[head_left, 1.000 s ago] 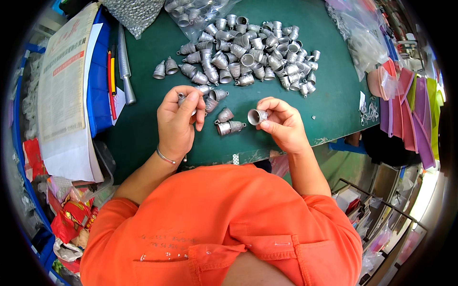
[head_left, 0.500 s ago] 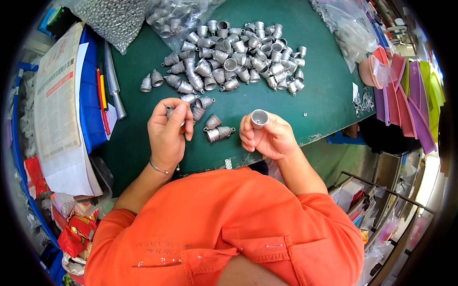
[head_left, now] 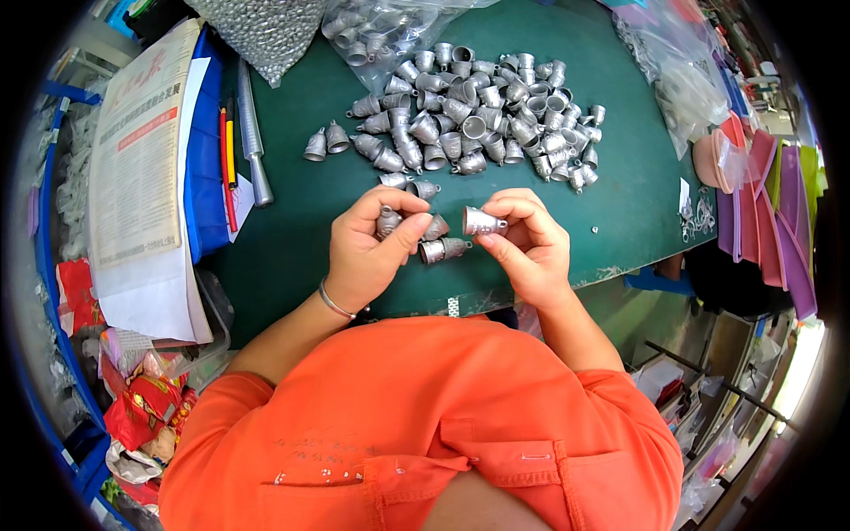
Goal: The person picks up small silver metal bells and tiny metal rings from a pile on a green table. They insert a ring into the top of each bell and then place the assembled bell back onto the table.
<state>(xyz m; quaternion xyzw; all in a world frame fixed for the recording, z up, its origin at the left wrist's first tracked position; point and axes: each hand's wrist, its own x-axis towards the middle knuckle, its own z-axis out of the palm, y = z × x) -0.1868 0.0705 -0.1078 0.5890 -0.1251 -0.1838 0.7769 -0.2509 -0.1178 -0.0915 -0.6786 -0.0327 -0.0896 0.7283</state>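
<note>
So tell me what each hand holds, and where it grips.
Right hand pinches a silver bell-shaped metal piece by its narrow end; left hand clutches another around its body.

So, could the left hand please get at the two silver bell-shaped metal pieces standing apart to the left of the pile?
Probably yes: left hand, though holding a piece, has bare green mat up to the two silver bell-shaped metal pieces.

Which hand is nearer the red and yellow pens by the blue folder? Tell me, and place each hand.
Left. The left hand sits right of the pens, a stretch of green mat between them. The right hand lies farther right, beyond the left.
</note>
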